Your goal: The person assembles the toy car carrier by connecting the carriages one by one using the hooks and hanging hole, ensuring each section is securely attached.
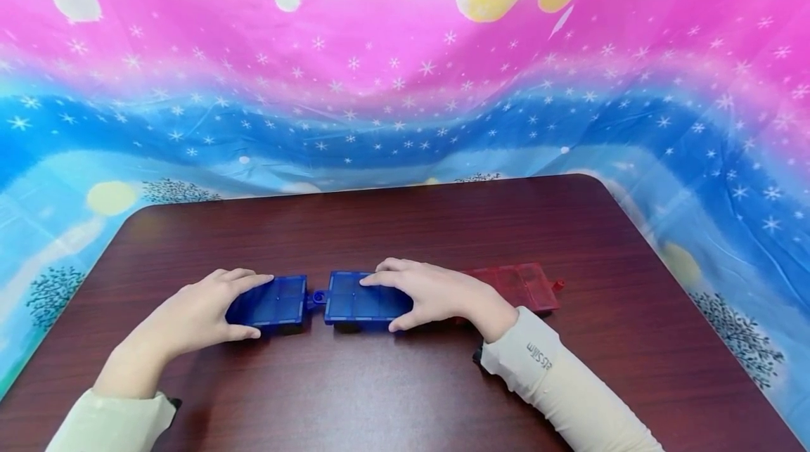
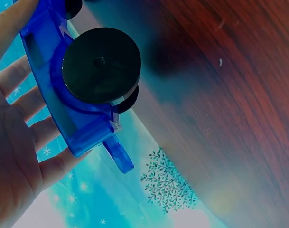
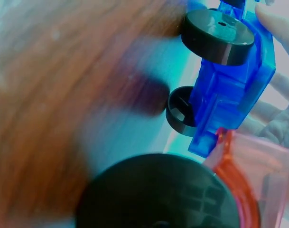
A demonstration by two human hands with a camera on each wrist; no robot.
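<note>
Two see-through blue toy car bases on black wheels stand in line on the table. My left hand (image 1: 196, 311) grips the outer end of the left blue car base (image 1: 281, 301), thumb on the near side and fingers over the far side. With my right hand (image 1: 436, 290) I hold the right blue car base (image 1: 351, 297) the same way. Between the two, a blue ring-shaped coupling (image 1: 318, 297) meets the right base's edge. A see-through red car base (image 1: 522, 287) sits behind my right wrist, partly hidden by it; its red body (image 3: 265, 166) adjoins the blue one in the right wrist view.
The dark wooden table (image 1: 380, 396) has rounded far corners. A pink and blue patterned cloth (image 1: 380, 86) hangs behind it and along both sides. A small red peg (image 1: 558, 285) sticks out from the red base's right end.
</note>
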